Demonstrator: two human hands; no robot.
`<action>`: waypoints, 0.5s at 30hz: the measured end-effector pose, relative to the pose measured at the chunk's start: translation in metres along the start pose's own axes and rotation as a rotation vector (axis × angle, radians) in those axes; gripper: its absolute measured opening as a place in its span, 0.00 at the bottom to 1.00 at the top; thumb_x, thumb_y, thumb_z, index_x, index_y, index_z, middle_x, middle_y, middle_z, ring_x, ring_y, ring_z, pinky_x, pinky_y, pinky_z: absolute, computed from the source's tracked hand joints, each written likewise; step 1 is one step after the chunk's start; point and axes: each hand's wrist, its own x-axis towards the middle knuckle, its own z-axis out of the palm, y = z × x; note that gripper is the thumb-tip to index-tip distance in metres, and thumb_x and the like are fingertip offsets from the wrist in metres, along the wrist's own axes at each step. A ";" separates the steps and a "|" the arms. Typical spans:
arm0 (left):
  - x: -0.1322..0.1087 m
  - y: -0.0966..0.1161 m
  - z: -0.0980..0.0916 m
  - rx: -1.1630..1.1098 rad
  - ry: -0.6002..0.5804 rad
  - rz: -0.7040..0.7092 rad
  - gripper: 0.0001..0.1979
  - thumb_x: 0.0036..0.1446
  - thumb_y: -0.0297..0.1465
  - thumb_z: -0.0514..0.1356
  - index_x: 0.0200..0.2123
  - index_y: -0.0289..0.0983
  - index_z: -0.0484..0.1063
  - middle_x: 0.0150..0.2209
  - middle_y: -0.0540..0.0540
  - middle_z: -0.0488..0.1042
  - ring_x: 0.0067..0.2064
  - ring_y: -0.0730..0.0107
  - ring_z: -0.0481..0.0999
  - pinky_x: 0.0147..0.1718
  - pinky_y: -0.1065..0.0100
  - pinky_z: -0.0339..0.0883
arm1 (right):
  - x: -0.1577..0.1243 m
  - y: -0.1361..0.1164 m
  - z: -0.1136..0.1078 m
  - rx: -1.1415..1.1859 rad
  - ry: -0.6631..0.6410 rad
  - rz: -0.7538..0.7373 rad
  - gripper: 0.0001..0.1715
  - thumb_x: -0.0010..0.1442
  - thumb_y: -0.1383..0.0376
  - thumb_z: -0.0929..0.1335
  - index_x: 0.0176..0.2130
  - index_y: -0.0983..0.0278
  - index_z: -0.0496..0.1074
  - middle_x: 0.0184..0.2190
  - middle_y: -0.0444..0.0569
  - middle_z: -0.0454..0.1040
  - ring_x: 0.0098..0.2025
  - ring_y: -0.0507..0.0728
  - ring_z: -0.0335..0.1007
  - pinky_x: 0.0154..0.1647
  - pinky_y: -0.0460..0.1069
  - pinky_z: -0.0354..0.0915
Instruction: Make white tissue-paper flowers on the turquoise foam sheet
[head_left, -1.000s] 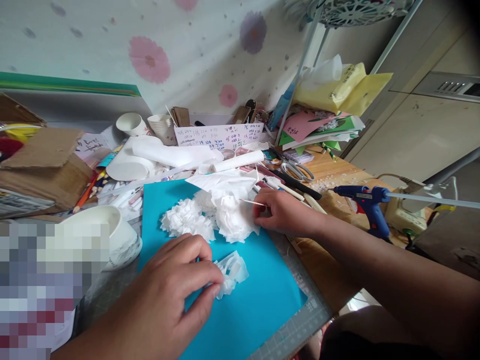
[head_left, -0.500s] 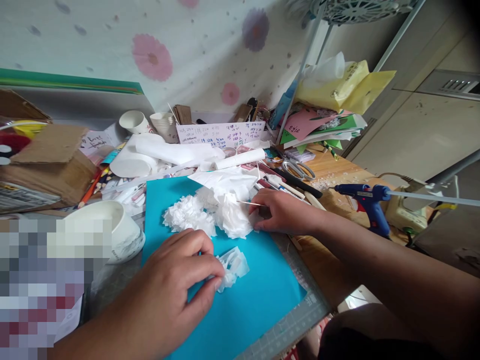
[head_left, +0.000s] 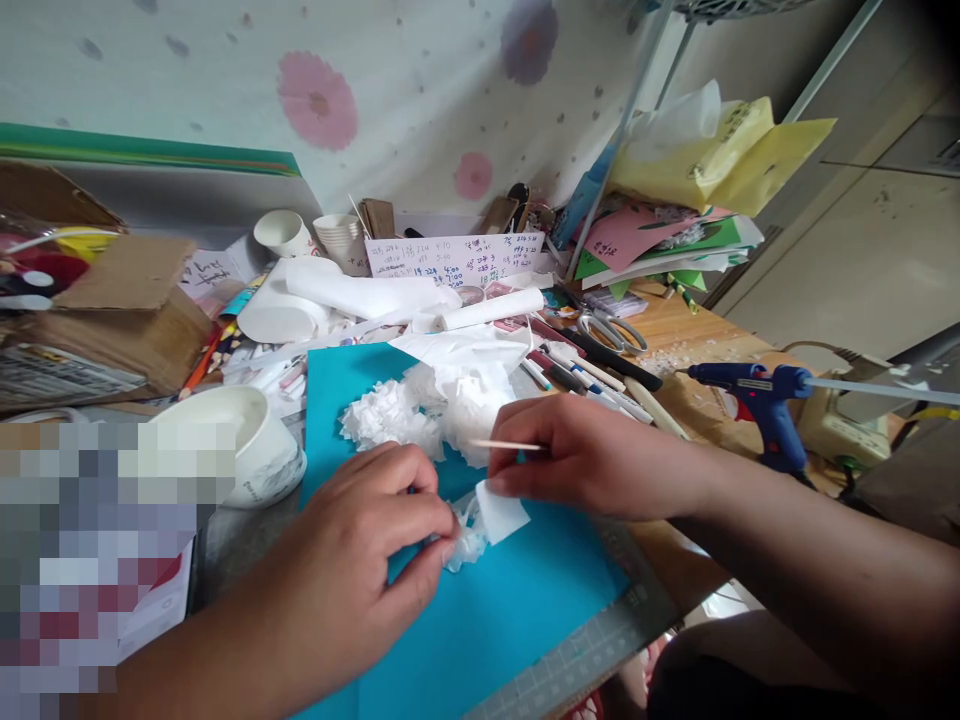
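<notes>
My left hand [head_left: 375, 545] is closed in a pinch on a small ruffled bunch of white tissue paper [head_left: 466, 545], low over the blue sheet [head_left: 480, 640]. Between the fingers of my right hand [head_left: 581, 462] is a thin wooden stick [head_left: 499, 444], pointing left. The same hand also pinches a small square of white tissue paper [head_left: 504, 516], which hangs against the bunch's right side. Just behind both hands sit a crumpled white tissue heap [head_left: 390, 416] and a second tissue pile [head_left: 474, 398]. My fingers partly hide the bunch.
A white bowl [head_left: 259, 450] stands left of the blue sheet, with a cardboard box [head_left: 142, 320] behind it. Pens [head_left: 570, 375], scissors [head_left: 611, 332] and a blue glue gun [head_left: 772, 400] lie to the right. Paper cups [head_left: 341, 245] and rolls of white paper [head_left: 491, 310] line the back.
My right hand has come forward from the tissue pile to the bunch, bringing a tissue square and the stick. My left hand keeps its pinch. The view has shifted slightly.
</notes>
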 end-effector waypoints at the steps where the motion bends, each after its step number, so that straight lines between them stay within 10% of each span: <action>1: 0.000 0.000 0.000 -0.006 0.002 -0.007 0.12 0.58 0.27 0.53 0.28 0.41 0.74 0.32 0.50 0.67 0.36 0.69 0.69 0.35 0.68 0.62 | 0.003 -0.001 0.006 -0.022 -0.018 0.021 0.05 0.57 0.68 0.69 0.30 0.66 0.75 0.29 0.46 0.73 0.32 0.52 0.68 0.35 0.47 0.62; 11: 0.006 0.002 0.009 -0.136 0.035 -0.305 0.11 0.57 0.34 0.55 0.23 0.39 0.67 0.26 0.52 0.66 0.29 0.70 0.69 0.27 0.69 0.60 | 0.014 0.000 0.020 -0.226 -0.004 0.000 0.05 0.55 0.69 0.70 0.27 0.67 0.74 0.29 0.47 0.72 0.31 0.52 0.67 0.31 0.46 0.59; 15: 0.008 0.002 0.013 -0.126 0.047 -0.309 0.09 0.55 0.31 0.55 0.23 0.39 0.67 0.27 0.51 0.69 0.30 0.69 0.70 0.29 0.68 0.62 | 0.002 -0.006 0.005 -0.029 0.196 -0.104 0.16 0.64 0.60 0.65 0.29 0.66 0.74 0.27 0.47 0.72 0.31 0.53 0.68 0.32 0.47 0.62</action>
